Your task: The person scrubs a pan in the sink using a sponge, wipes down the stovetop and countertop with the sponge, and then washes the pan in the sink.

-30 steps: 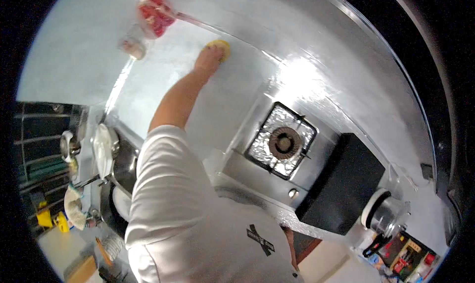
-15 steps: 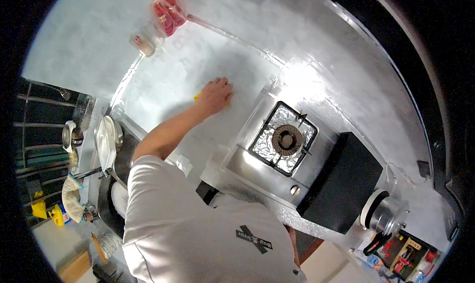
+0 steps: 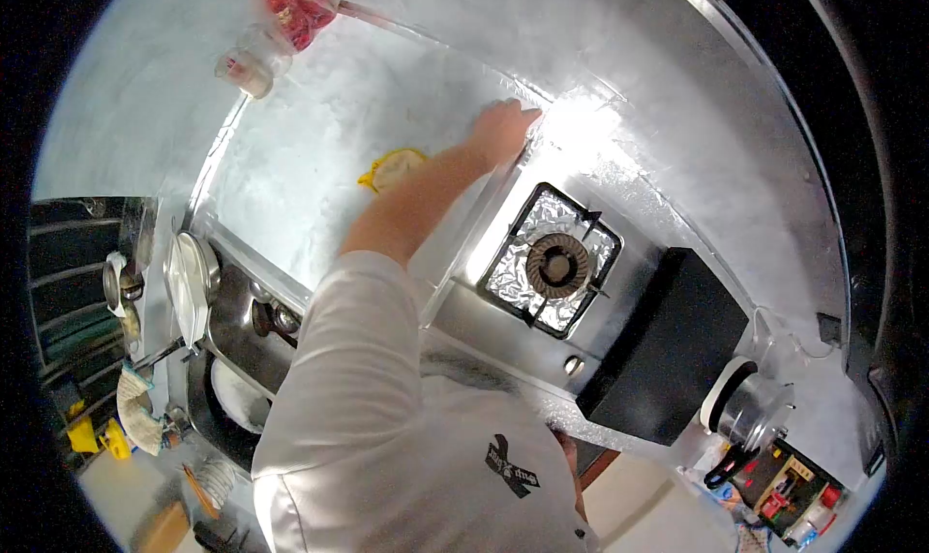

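My left hand (image 3: pixel 503 130) is at the far corner of the stove, where its metal edge meets the pale counter (image 3: pixel 300 156). Its fingers are bent and close together; what they hold, if anything, is hidden. Below the forearm lies a yellow-edged pad with a pale middle (image 3: pixel 395 169), flat on the counter and partly covered by the arm. Right of the hand is the gas burner (image 3: pixel 557 266), set in crumpled foil under a black grate. Only a narrow strip of my right arm or hand (image 3: pixel 567 448) shows beside the shirt, its fingers hidden.
A bag of red items (image 3: pixel 295 11) and a clear jar (image 3: pixel 244 72) stand at the upper left. A black panel (image 3: pixel 668 345) covers the stove's right part, with a glass-and-metal pot (image 3: pixel 750 413) beyond. Left are the sink (image 3: pixel 242 335), a white plate (image 3: pixel 189 287) and a rack (image 3: pixel 73 263).
My left hand has left the yellow-edged pad, which now lies on the counter, and has moved right to the stove's corner. Its spread fingers have drawn together.
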`<state>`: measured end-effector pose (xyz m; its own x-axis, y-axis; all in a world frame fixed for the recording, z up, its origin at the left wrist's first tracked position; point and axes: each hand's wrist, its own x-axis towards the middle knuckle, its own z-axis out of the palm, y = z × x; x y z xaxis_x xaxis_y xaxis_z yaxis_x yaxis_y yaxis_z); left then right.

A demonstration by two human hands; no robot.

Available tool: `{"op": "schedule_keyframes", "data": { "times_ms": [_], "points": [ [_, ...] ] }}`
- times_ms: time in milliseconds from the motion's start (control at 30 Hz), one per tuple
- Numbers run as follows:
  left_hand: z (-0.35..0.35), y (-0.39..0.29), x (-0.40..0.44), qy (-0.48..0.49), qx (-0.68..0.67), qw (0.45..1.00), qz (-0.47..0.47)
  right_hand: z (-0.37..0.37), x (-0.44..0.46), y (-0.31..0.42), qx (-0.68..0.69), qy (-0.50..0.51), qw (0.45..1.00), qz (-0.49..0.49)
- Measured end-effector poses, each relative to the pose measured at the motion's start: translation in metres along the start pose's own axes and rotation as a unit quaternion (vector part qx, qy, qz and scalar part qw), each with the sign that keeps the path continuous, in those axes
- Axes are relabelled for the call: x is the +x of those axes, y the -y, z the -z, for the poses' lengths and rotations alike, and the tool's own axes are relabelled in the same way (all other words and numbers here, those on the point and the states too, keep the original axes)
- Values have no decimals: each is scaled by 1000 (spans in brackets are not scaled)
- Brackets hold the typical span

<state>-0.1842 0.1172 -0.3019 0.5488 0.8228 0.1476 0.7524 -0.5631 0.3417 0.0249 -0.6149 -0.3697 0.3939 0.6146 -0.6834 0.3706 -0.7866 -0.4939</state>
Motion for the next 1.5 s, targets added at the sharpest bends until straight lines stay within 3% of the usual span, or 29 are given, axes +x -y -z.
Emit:
{"op": "schedule_keyframes", "data": {
  "times_ms": [67, 167, 267, 367, 500, 600, 967, 1100, 1133, 1233, 1300, 1500],
  "points": [
    [2, -1, 5, 27, 10, 1000, 7, -7, 2, -23, 15, -1, 1000, 14],
    [-2, 2, 6, 51, 23, 998, 1, -11, 5, -31, -111, 17, 993, 25],
    [-1, 3, 7, 63, 23, 998, -2, 11, -4, 48, -124, 55, 989, -66],
    [-9, 8, 11, 81, 14, 997, -1, 12, -5, 55, -56, 42, 995, -73],
    [-9, 11, 15, 78, 22, 997, -18, 14, -6, 67, -86, 35, 992, -88],
    [-9, 13, 17, 77, 1, 997, -18, 15, -2, 45, -92, 86, 986, -108],
    [-5, 14, 10, 91, -20, 995, -20, 15, 1, 38, -50, 53, 997, -35],
    [-20, 10, 14, 74, -15, 997, 4, 10, 12, 8, 49, 57, 996, 40],
    [0, 6, 13, 138, -2, 990, 5, 11, 14, 21, 47, 61, 996, 34],
    [10, 10, -11, 155, 57, 986, -22, 26, -1, 105, -130, 82, 984, -85],
    [23, 20, -44, 113, 22, 993, -25, 16, 1, 91, -110, 69, 981, -143],
    [93, 32, -156, 7, 72, 997, 41, 9, -5, 74, -54, 20, 998, -39]
  ]
}}
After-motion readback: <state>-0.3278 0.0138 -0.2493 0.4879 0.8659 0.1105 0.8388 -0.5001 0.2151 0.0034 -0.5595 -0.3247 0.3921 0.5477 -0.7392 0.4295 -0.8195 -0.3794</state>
